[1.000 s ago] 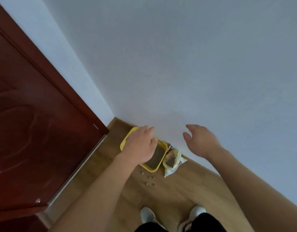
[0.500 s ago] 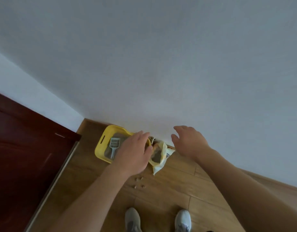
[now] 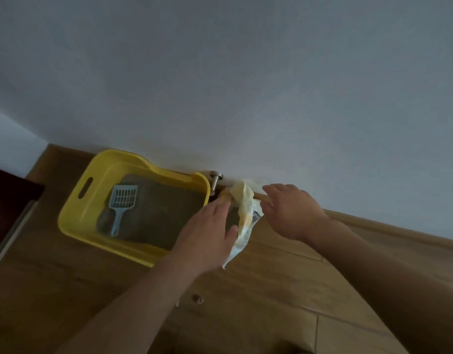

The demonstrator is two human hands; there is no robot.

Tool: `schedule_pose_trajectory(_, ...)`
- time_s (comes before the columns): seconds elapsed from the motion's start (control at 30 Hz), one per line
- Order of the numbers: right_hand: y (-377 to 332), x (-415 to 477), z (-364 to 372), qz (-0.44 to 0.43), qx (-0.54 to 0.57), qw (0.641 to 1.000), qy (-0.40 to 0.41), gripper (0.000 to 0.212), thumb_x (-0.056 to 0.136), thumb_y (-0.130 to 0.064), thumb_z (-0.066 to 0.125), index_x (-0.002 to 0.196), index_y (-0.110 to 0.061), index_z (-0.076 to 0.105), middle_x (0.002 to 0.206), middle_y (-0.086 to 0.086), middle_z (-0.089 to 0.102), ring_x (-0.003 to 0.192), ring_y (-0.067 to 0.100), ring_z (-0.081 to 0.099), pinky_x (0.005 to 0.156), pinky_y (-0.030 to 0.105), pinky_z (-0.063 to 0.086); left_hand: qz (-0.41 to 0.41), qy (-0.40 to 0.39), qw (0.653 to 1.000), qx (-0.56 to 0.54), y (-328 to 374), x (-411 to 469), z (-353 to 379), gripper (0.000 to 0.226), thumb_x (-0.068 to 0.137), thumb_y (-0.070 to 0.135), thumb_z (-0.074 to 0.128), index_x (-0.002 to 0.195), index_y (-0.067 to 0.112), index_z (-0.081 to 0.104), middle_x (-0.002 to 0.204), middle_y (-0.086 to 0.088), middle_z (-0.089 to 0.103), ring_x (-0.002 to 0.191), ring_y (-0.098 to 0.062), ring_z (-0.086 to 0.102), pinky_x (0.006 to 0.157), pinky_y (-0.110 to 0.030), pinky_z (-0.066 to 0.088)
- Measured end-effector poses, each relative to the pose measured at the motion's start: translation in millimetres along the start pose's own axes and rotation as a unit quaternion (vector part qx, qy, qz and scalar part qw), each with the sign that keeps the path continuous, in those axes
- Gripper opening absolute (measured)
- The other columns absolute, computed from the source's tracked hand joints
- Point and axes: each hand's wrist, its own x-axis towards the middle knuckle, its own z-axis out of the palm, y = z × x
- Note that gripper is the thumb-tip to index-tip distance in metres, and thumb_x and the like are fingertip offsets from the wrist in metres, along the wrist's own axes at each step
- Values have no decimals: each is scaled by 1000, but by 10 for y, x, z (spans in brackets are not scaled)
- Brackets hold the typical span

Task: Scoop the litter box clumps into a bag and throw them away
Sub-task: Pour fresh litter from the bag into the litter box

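Standing on the wooden floor [image 3: 66, 290] against the wall, the yellow litter box [image 3: 97, 172] holds the pale scoop [image 3: 123, 198], flat on its litter. My left grip [image 3: 207, 231] hovers open, fingers straight, over its right edge beside the bag [image 3: 245, 213]. My right grip [image 3: 289, 210], fingers relaxed, is at the bag's other side.

the bright yellow plastic litter box [image 3: 77, 215] is easily the loudest colour here, one flat yellow on rim and walls alike. the grainy litter [image 3: 159, 215] in it is a dull grey-brown. the pale blue plastic scoop [image 3: 121, 200] has a grid of slots across its head. the thin crinkly plastic bag [image 3: 245, 218] is cream to pale yellow, with a small white label printed in dark blue bars. the wooden plank floor [image 3: 245, 302] is mid brown with darker seams, the plain wall [image 3: 245, 85] white, the door [image 3: 5, 195] deep reddish brown, the little metal door stop [image 3: 215, 178] silver.
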Motion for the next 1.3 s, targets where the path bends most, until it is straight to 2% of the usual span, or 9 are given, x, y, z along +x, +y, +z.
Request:
schedule_pose_trajectory(0.2,367,566,899,-51,-9,998,23,48,101,-41,34,145,-23,40,141,2,53,125,26,49,101,42,44,19,-19,999,-19,-479,536,786,58,98,47,42,150,30,22,153,9,32,133,-14,42,104,-39,45)
schedule_pose_trajectory(0.37,444,876,1190,-104,-23,993,40,54,99,-28,38,152,-27,30,141,6,51,126,29,48,101,45,44,45,-16,999,-21,-626,685,1145,59,96,51,45,148,28,27,150,8,37,128,-14,46,99,-31,43)
schedule_pose_trajectory(0.57,418,1147,1289,-117,-26,992,30,72,86,-5,49,152,-31,33,139,7,49,126,28,49,102,40,44,51,-9,999,6,-748,695,1411,34,93,47,53,120,28,58,110,11,63,97,-9,59,81,-33,53)
schedule_pose_trajectory(0.67,426,1228,1299,-107,-2,994,28,72,85,-2,48,148,-34,38,141,6,47,127,28,49,104,39,43,73,12,997,12,-815,708,1486,20,93,42,57,102,25,65,92,11,61,85,-10,57,73,-31,51)
schedule_pose_trajectory(0.8,529,1291,1272,-130,51,989,46,51,83,-1,53,127,-27,58,126,5,54,112,25,56,96,41,47,60,14,998,-32,-908,677,1569,35,91,36,62,125,28,58,115,12,63,106,-9,59,86,-30,52)
schedule_pose_trajectory(0.93,691,1196,1228,-170,64,982,49,28,81,-3,63,101,-23,65,106,0,58,94,17,56,81,29,46,53,-10,997,-62,-873,635,1631,31,90,38,65,118,25,65,110,10,67,100,-7,60,88,-32,53)
schedule_pose_trajectory(1.07,800,1052,1233,-163,54,984,39,29,74,0,63,89,-25,63,107,0,56,94,18,55,82,32,47,77,-34,994,-65,-823,645,1687,39,89,38,66,125,23,63,119,11,64,106,-5,57,84,-19,45)
schedule_pose_trajectory(1.17,818,950,1234,-179,62,982,16,29,69,2,62,75,-26,56,113,6,59,99,23,57,85,35,50,96,-64,992,-47,-814,652,1742,31,90,39,63,118,25,64,108,11,61,90,-1,54,74,-17,42)
schedule_pose_trajectory(1.3,900,837,1286,-175,61,983,-1,44,66,3,65,64,-36,43,94,-4,56,84,17,56,71,34,49,97,-76,991,-43,-821,638,1778,27,89,40,64,113,28,64,92,16,55,73,0,52,60,-14,39)
